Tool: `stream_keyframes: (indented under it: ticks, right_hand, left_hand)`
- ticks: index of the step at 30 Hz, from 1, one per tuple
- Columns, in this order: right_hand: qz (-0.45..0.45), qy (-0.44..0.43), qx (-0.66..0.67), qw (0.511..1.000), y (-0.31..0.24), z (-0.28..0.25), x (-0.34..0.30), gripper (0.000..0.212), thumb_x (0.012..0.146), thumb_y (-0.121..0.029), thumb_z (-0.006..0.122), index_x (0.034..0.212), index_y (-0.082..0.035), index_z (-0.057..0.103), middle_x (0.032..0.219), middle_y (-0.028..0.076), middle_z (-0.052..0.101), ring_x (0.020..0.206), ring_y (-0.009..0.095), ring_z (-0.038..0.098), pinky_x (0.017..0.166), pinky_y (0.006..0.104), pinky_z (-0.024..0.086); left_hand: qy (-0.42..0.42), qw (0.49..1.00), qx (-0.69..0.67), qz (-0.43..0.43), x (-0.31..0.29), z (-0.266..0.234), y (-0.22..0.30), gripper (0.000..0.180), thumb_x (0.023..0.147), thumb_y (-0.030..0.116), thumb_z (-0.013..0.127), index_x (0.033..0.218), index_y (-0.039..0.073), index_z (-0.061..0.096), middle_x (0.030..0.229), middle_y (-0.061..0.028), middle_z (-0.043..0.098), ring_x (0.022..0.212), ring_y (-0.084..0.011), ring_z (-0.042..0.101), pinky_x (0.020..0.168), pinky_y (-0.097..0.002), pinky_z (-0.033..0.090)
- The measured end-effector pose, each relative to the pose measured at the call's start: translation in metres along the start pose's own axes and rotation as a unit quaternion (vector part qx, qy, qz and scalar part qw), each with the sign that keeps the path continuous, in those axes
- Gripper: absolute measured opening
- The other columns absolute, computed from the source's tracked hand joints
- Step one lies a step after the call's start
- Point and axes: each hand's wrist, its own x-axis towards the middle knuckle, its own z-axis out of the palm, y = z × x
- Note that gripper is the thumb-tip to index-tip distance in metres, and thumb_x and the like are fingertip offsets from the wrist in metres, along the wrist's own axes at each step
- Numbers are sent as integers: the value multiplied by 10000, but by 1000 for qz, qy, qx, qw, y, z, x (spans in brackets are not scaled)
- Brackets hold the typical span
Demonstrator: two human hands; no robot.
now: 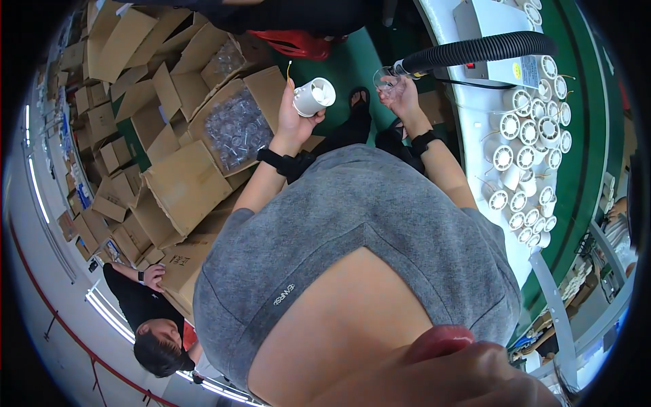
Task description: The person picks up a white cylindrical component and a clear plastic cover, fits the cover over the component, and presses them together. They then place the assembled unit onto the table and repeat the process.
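Note:
My left hand [293,121] is wrapped round a white plastic fan housing [310,102], a short cylinder with a round opening facing up and right. A thin yellowish wire stands up beside it. My right hand [405,100] grips a transparent plastic cup [388,83] at the nozzle end of a black corrugated hose [475,51]. Whether the cup touches the nozzle I cannot tell. Left of my left hand, an open cardboard box [198,129] holds many transparent plastic pieces [237,129].
On the right, a white worktable [478,173] bears several rows of white cylindrical housings [525,157] and a grey machine box [491,34]. Cardboard boxes [180,186] crowd the left. A red object [298,44] lies ahead. Another person [159,332] stands at the lower left, a hand on a box.

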Motion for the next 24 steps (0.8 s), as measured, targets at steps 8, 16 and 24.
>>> stream_keyframes:
  ticks: [8, 16, 24]
  right_hand:
    - [-17, 10, -65, 998, -4, 11, -13, 425, 800, -358, 281, 891, -2, 495, 698, 146, 549, 559, 214, 505, 487, 267, 420]
    - [-155, 79, -302, 937, -3, 10, -33, 329, 793, -307, 403, 942, -30, 500, 747, 98, 560, 637, 156, 533, 524, 211, 418]
    - [-352, 84, -605, 709, -6, 43, -117, 319, 791, -186, 511, 1074, -51, 455, 942, 70, 529, 785, 119, 519, 672, 203, 408]
  left_hand:
    - [13, 999, 21, 25, -1, 0, -9, 500, 809, 521, 323, 896, 64, 507, 726, -65, 537, 536, -158, 463, 441, -247, 340]
    - [79, 918, 333, 201, 5, 11, -24, 343, 773, 348, 529, 907, 45, 440, 764, -75, 532, 590, -143, 497, 491, -240, 390]
    - [98, 783, 513, 336, 11, 21, -30, 374, 713, 261, 622, 930, 23, 431, 787, -81, 523, 697, -144, 516, 601, -246, 417]
